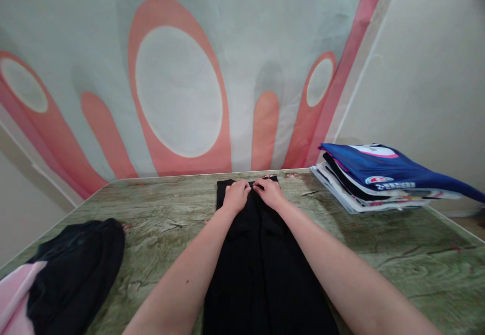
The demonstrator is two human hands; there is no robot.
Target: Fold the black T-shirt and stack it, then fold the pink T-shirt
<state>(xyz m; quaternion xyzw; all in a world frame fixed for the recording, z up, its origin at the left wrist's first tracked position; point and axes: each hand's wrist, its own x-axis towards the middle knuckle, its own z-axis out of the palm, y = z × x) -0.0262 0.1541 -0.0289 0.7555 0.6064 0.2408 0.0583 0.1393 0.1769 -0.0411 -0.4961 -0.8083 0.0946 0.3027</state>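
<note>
Black trousers (257, 274) lie lengthwise on the wood-patterned table (159, 208), their waistband towards the far edge. At the left part of the waistband, my left hand (237, 195) has its fingers pinched on the black cloth. My right hand (268, 192) pinches the cloth just to the right of it, near the middle of the waistband. The fingertips of both hands almost meet. Both forearms stretch over the trousers from the near side.
A stack of folded clothes (379, 173) with a blue one on top sits at the right back. Black cloth (79, 269) and pink cloth (18, 294) lie at the left front. Behind the table hangs a patterned sheet (242, 72).
</note>
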